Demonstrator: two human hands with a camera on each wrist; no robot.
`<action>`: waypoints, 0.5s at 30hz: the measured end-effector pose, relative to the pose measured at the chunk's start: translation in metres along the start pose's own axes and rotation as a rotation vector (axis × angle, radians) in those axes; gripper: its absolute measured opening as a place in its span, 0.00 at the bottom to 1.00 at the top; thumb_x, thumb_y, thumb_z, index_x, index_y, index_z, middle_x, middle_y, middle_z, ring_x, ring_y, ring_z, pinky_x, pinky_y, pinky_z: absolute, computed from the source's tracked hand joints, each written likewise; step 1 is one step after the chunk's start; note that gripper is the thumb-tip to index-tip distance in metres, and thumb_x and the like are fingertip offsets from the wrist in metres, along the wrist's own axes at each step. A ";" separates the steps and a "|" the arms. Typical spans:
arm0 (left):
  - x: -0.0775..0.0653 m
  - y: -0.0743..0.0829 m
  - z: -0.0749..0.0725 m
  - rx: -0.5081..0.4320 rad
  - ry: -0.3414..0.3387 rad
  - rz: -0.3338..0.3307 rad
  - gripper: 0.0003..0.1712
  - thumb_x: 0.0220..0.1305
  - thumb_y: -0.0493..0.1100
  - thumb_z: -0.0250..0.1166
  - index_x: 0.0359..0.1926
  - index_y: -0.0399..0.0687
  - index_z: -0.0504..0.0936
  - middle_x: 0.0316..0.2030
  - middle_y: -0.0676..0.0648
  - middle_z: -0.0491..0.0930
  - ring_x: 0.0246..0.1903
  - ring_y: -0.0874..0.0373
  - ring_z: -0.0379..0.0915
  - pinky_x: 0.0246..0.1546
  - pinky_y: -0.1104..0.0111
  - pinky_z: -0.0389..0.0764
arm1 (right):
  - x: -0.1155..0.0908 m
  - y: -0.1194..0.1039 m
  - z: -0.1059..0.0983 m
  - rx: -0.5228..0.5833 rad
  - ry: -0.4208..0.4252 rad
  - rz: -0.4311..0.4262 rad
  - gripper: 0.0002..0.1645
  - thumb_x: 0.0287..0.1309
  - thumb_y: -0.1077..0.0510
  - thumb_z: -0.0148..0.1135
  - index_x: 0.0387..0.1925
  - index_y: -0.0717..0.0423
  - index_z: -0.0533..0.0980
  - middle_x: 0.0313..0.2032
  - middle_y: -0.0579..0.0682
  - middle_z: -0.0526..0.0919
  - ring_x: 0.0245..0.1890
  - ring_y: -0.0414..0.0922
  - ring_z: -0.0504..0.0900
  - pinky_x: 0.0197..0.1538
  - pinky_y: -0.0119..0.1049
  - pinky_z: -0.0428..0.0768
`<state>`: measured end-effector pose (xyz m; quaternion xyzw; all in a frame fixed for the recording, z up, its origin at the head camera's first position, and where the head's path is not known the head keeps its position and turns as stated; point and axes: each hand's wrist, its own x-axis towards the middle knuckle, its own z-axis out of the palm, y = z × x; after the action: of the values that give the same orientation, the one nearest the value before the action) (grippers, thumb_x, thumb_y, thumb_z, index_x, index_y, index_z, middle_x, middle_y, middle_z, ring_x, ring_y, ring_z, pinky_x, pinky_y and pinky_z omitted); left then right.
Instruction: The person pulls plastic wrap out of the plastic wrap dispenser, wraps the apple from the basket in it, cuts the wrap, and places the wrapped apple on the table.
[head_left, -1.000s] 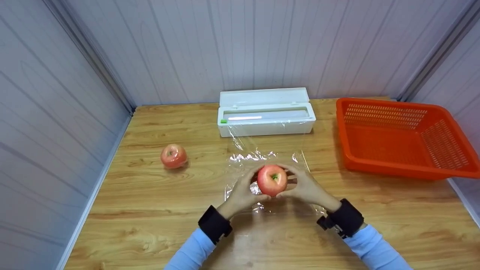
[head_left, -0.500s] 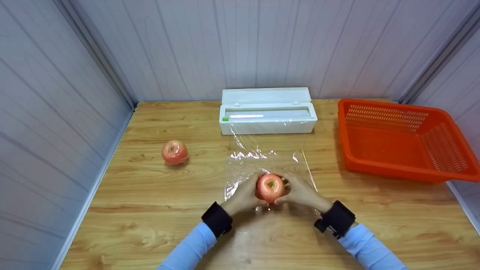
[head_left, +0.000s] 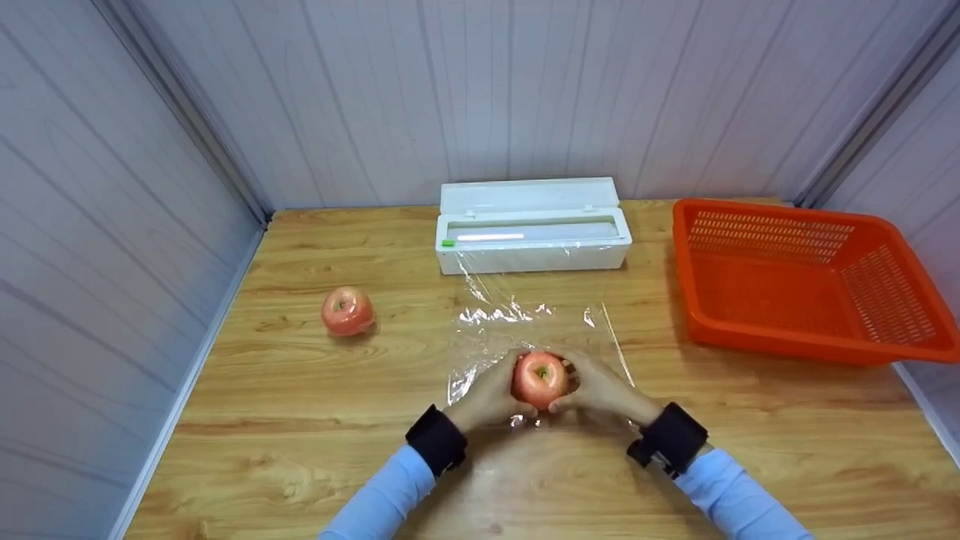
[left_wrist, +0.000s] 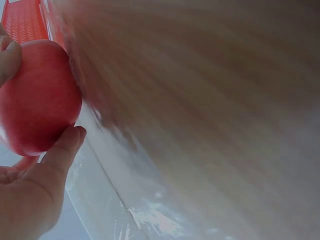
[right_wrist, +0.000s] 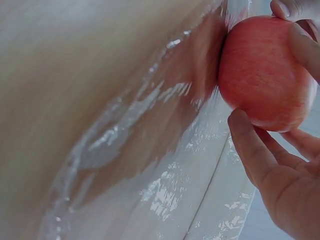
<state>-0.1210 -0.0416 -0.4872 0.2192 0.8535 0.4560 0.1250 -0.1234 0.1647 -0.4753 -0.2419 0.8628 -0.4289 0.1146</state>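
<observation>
Between both hands is a red apple point(head_left: 541, 380), stem up, on or just over a sheet of clear plastic wrap point(head_left: 525, 330). My left hand point(head_left: 489, 394) holds its left side, thumb at the near side and fingers curving round the back. From the right, my right hand point(head_left: 600, 388) grips the same apple in mirrored fashion. In the right wrist view the apple point(right_wrist: 267, 72) sits against the wrap, fingertips on its skin. The left wrist view shows the apple point(left_wrist: 40, 97) with fingers on it. The wrap runs back to a white dispenser box point(head_left: 534, 259), lid up.
A second apple point(head_left: 347, 311), shiny as if wrapped in film, lies on the wooden table point(head_left: 300, 450) at left. An orange basket point(head_left: 795, 345) stands at right. A pale panelled wall point(head_left: 525, 90) rises behind the box.
Both hands have brought the apple toward the near part of the wrap and lower, mostly in the first half second. The box, basket and other apple stay put; the view shifts slightly.
</observation>
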 end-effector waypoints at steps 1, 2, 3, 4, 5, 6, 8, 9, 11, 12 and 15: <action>0.000 0.001 0.000 0.008 -0.003 -0.009 0.49 0.34 0.37 0.75 0.61 0.49 0.62 0.55 0.46 0.73 0.54 0.52 0.70 0.57 0.59 0.69 | 0.000 0.000 0.000 0.003 -0.008 -0.001 0.54 0.35 0.56 0.75 0.65 0.61 0.59 0.61 0.59 0.67 0.54 0.55 0.72 0.54 0.51 0.74; 0.000 0.001 -0.001 0.015 -0.005 -0.016 0.49 0.35 0.37 0.75 0.61 0.49 0.61 0.55 0.46 0.73 0.54 0.52 0.70 0.57 0.58 0.70 | 0.001 0.000 -0.001 0.006 -0.015 0.000 0.54 0.35 0.56 0.75 0.65 0.60 0.58 0.62 0.59 0.65 0.55 0.55 0.72 0.54 0.51 0.73; -0.001 0.002 -0.001 0.025 -0.006 -0.020 0.49 0.35 0.37 0.75 0.61 0.49 0.61 0.55 0.45 0.73 0.54 0.52 0.70 0.57 0.58 0.70 | 0.001 0.000 -0.001 0.009 -0.022 -0.002 0.54 0.35 0.56 0.74 0.66 0.59 0.58 0.63 0.59 0.64 0.56 0.55 0.70 0.56 0.52 0.72; -0.001 0.003 -0.001 0.036 -0.007 -0.022 0.49 0.35 0.38 0.75 0.61 0.48 0.61 0.55 0.45 0.73 0.54 0.51 0.70 0.57 0.58 0.70 | 0.001 0.000 -0.001 0.015 -0.030 -0.006 0.55 0.35 0.57 0.74 0.66 0.59 0.57 0.64 0.60 0.63 0.57 0.55 0.69 0.56 0.52 0.72; -0.002 0.003 -0.002 0.045 -0.008 -0.020 0.49 0.35 0.38 0.75 0.61 0.48 0.61 0.54 0.45 0.73 0.53 0.52 0.70 0.56 0.59 0.70 | 0.001 0.000 -0.001 0.012 -0.032 -0.008 0.55 0.35 0.57 0.74 0.66 0.59 0.57 0.64 0.60 0.62 0.58 0.55 0.68 0.58 0.53 0.70; -0.003 0.004 -0.002 0.052 -0.008 -0.016 0.49 0.35 0.38 0.75 0.61 0.48 0.61 0.54 0.45 0.73 0.53 0.52 0.71 0.56 0.59 0.71 | 0.001 0.000 -0.001 0.012 -0.038 -0.008 0.55 0.35 0.57 0.75 0.66 0.58 0.57 0.64 0.59 0.62 0.58 0.55 0.68 0.58 0.54 0.69; -0.004 0.004 -0.003 0.052 -0.011 -0.010 0.48 0.35 0.37 0.75 0.60 0.47 0.61 0.53 0.45 0.73 0.53 0.52 0.71 0.56 0.60 0.71 | 0.001 -0.001 -0.001 0.015 -0.045 -0.010 0.55 0.34 0.57 0.75 0.66 0.58 0.58 0.65 0.60 0.61 0.58 0.55 0.68 0.58 0.55 0.68; -0.005 0.004 -0.003 0.049 -0.014 -0.007 0.48 0.35 0.37 0.75 0.60 0.47 0.61 0.53 0.45 0.73 0.53 0.52 0.71 0.56 0.60 0.70 | 0.001 -0.001 -0.001 0.013 -0.045 -0.013 0.54 0.34 0.58 0.75 0.66 0.57 0.58 0.65 0.60 0.61 0.59 0.55 0.67 0.59 0.55 0.67; -0.005 0.004 -0.004 0.042 -0.019 -0.004 0.47 0.36 0.36 0.75 0.60 0.47 0.61 0.53 0.45 0.73 0.52 0.53 0.71 0.56 0.61 0.71 | 0.001 -0.003 -0.001 0.001 -0.043 -0.004 0.55 0.34 0.58 0.75 0.66 0.57 0.58 0.65 0.60 0.60 0.59 0.55 0.67 0.59 0.56 0.66; -0.005 0.004 -0.004 0.040 -0.025 -0.001 0.48 0.36 0.36 0.75 0.61 0.46 0.61 0.54 0.45 0.73 0.53 0.52 0.70 0.56 0.61 0.70 | 0.000 -0.003 -0.001 -0.005 -0.044 -0.003 0.55 0.34 0.58 0.75 0.66 0.56 0.57 0.66 0.60 0.60 0.60 0.55 0.66 0.59 0.56 0.67; -0.006 0.006 -0.007 0.057 -0.055 0.010 0.51 0.37 0.36 0.74 0.64 0.44 0.58 0.55 0.44 0.73 0.53 0.53 0.70 0.57 0.61 0.70 | -0.002 -0.005 -0.001 -0.019 -0.049 0.019 0.57 0.34 0.59 0.74 0.67 0.56 0.54 0.67 0.59 0.57 0.61 0.56 0.64 0.61 0.57 0.64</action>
<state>-0.1168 -0.0466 -0.4788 0.2395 0.8612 0.4260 0.1399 -0.1201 0.1635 -0.4706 -0.2453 0.8660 -0.4135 0.1374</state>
